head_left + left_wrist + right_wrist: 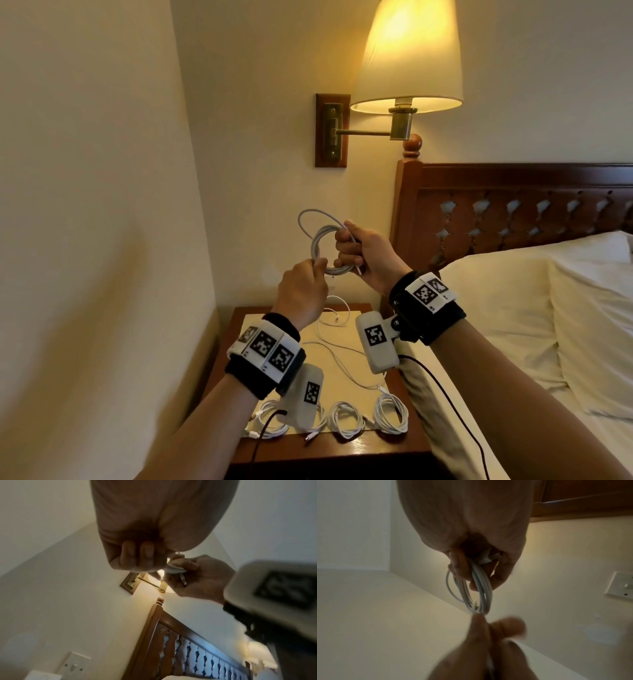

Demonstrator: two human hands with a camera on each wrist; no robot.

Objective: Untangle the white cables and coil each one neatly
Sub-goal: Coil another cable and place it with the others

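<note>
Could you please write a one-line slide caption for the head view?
Both hands, left hand and right hand, wind a white cable into loops above a nightstand holding coiled cables.

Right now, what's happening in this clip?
A person stands at a wooden bedside table, winding a thin white cable into a coil in the air. The right hand grips the coiled loops while the left hand pinches the strand near the coil's bottom. Several finished white coils lie along the table's front edge, and one loose white cable still sprawls behind them.
</note>
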